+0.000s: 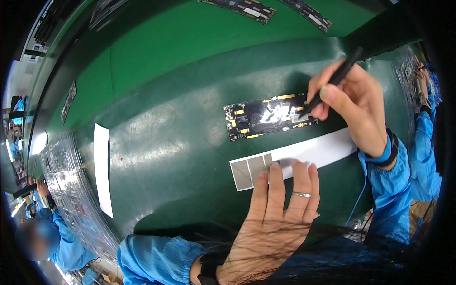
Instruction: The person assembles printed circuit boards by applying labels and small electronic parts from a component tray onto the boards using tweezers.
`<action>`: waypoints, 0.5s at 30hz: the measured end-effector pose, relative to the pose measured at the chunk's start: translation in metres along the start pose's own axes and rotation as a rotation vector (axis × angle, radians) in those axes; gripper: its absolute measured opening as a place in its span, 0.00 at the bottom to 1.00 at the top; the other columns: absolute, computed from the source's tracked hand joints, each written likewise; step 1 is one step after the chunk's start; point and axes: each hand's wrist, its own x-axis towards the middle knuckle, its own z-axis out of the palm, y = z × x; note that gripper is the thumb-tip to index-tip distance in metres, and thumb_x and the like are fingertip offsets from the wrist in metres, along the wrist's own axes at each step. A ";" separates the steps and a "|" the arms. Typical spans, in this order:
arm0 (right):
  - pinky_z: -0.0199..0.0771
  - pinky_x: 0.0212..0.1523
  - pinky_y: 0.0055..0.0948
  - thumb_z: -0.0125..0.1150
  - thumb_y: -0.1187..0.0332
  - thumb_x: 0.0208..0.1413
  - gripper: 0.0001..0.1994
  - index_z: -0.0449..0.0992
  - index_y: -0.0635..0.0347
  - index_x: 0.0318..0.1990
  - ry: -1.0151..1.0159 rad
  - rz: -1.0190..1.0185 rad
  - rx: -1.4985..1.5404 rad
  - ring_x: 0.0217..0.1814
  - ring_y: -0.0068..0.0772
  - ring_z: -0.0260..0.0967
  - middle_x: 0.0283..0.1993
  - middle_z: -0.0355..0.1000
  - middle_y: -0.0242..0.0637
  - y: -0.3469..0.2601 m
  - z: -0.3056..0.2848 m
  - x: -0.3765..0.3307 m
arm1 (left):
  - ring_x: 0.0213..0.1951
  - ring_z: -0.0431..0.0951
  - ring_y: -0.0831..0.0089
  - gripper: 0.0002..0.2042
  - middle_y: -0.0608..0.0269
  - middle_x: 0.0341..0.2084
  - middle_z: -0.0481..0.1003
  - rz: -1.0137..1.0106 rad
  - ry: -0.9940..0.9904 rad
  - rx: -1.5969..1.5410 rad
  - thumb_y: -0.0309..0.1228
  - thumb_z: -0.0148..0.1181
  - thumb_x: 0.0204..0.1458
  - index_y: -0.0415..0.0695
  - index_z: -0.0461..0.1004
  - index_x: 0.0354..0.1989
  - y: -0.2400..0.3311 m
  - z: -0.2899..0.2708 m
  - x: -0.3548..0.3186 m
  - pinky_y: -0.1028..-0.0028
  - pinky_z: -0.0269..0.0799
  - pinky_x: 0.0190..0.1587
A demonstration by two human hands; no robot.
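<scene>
A long black circuit board (244, 121) with gold pads and a shiny film lies on the green mat (166, 147). Above its right end, my right hand (358, 102) pinches a black pen-shaped tool (346, 67). The tool's tip points down at a small pale grey rectangle (298, 117) on the board and seems to touch it. Nearer me lies a white backing strip (323, 151), with grey adhesive-looking patches (243, 175) at its left end. My left hand (275, 221) rests on this strip, fingers stretched out and fingertips beside the patches.
Another white strip (102, 171) lies at the left, next to stacked clear plastic trays (78, 190). More circuit boards (251, 10) lie at the back. A blue cord (358, 199) runs from my right wristband. People in blue sleeves work at both sides.
</scene>
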 end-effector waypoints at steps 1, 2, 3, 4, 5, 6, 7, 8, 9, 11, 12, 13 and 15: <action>0.75 0.36 0.20 0.61 0.74 0.65 0.06 0.74 0.68 0.45 -0.025 -0.022 -0.020 0.34 0.20 0.74 0.36 0.75 0.34 0.007 -0.004 0.007 | 0.63 0.66 0.50 0.33 0.51 0.61 0.65 -0.035 0.191 0.037 0.53 0.51 0.60 0.41 0.66 0.66 -0.003 0.008 0.005 0.54 0.62 0.67; 0.75 0.36 0.20 0.61 0.74 0.65 0.06 0.74 0.68 0.45 -0.055 0.004 -0.008 0.35 0.19 0.74 0.36 0.75 0.34 0.011 -0.005 0.009 | 0.65 0.66 0.51 0.39 0.51 0.63 0.64 -0.019 0.134 0.009 0.59 0.55 0.56 0.40 0.65 0.67 -0.006 0.010 0.004 0.56 0.61 0.68; 0.74 0.36 0.19 0.61 0.73 0.65 0.07 0.74 0.68 0.45 -0.100 0.016 0.015 0.35 0.19 0.73 0.36 0.75 0.34 0.008 0.000 0.011 | 0.65 0.66 0.51 0.39 0.51 0.63 0.64 -0.030 0.133 0.032 0.59 0.55 0.56 0.40 0.65 0.67 -0.013 0.007 0.005 0.56 0.61 0.68; 0.74 0.36 0.19 0.61 0.73 0.65 0.07 0.74 0.68 0.45 -0.094 0.010 0.010 0.35 0.19 0.73 0.36 0.75 0.34 0.005 0.000 0.010 | 0.65 0.65 0.51 0.39 0.50 0.64 0.64 -0.077 0.190 0.060 0.59 0.56 0.55 0.39 0.65 0.67 -0.019 0.012 0.012 0.56 0.60 0.69; 0.74 0.35 0.19 0.62 0.73 0.65 0.07 0.74 0.67 0.45 -0.099 0.004 0.022 0.35 0.18 0.73 0.36 0.75 0.33 0.004 0.003 0.009 | 0.66 0.65 0.51 0.40 0.50 0.65 0.63 -0.125 0.245 0.088 0.59 0.57 0.54 0.39 0.65 0.67 -0.025 0.013 0.016 0.56 0.59 0.70; 0.73 0.35 0.19 0.62 0.73 0.65 0.07 0.74 0.67 0.45 -0.103 0.006 0.034 0.35 0.17 0.73 0.36 0.75 0.33 0.008 0.002 0.010 | 0.67 0.64 0.48 0.41 0.49 0.67 0.61 -0.124 -0.188 -0.061 0.60 0.58 0.54 0.39 0.65 0.67 -0.029 -0.036 0.024 0.55 0.57 0.71; 0.73 0.35 0.19 0.62 0.73 0.65 0.07 0.74 0.67 0.45 -0.097 0.001 0.036 0.35 0.17 0.73 0.36 0.75 0.33 0.007 0.005 0.010 | 0.67 0.64 0.48 0.41 0.49 0.67 0.61 -0.119 -0.186 -0.056 0.60 0.58 0.54 0.39 0.65 0.67 -0.030 -0.032 0.021 0.55 0.57 0.71; 0.74 0.35 0.19 0.60 0.72 0.65 0.07 0.73 0.66 0.45 -0.121 0.001 0.011 0.35 0.18 0.73 0.38 0.75 0.36 0.006 0.009 0.008 | 0.68 0.64 0.47 0.41 0.49 0.67 0.61 -0.112 -0.170 -0.061 0.60 0.57 0.54 0.39 0.65 0.67 -0.030 -0.025 0.016 0.55 0.57 0.72; 0.74 0.35 0.19 0.58 0.72 0.66 0.06 0.72 0.65 0.46 -0.146 0.000 -0.017 0.35 0.19 0.73 0.40 0.75 0.39 0.004 0.010 0.008 | 0.68 0.63 0.46 0.41 0.48 0.67 0.61 -0.105 -0.153 -0.067 0.61 0.56 0.54 0.39 0.64 0.68 -0.030 -0.023 0.014 0.56 0.57 0.72; 0.74 0.34 0.18 0.59 0.71 0.66 0.07 0.72 0.65 0.45 -0.142 -0.012 -0.010 0.35 0.20 0.73 0.40 0.75 0.39 0.003 0.011 0.009 | 0.69 0.63 0.46 0.42 0.48 0.67 0.61 -0.109 -0.151 -0.053 0.61 0.55 0.54 0.39 0.64 0.68 -0.028 -0.023 0.012 0.55 0.56 0.72; 0.74 0.34 0.19 0.59 0.71 0.66 0.07 0.72 0.65 0.45 -0.141 -0.007 -0.031 0.35 0.20 0.73 0.40 0.75 0.38 0.001 0.012 0.009 | 0.70 0.62 0.45 0.42 0.47 0.68 0.61 -0.118 -0.154 -0.046 0.62 0.54 0.55 0.39 0.64 0.68 -0.027 -0.023 0.012 0.55 0.56 0.72; 0.74 0.33 0.19 0.59 0.71 0.66 0.07 0.72 0.65 0.45 -0.140 -0.003 -0.050 0.35 0.20 0.73 0.40 0.75 0.38 0.001 0.012 0.009 | 0.70 0.62 0.45 0.42 0.47 0.68 0.61 -0.114 -0.156 -0.041 0.62 0.54 0.55 0.39 0.64 0.68 -0.026 -0.022 0.011 0.55 0.56 0.72; 0.74 0.33 0.19 0.59 0.71 0.66 0.07 0.72 0.65 0.45 -0.133 -0.010 -0.042 0.35 0.20 0.73 0.39 0.75 0.38 0.002 0.014 0.009 | 0.70 0.61 0.45 0.42 0.47 0.68 0.61 -0.118 -0.155 -0.026 0.63 0.52 0.56 0.40 0.64 0.68 -0.025 -0.020 0.010 0.55 0.54 0.73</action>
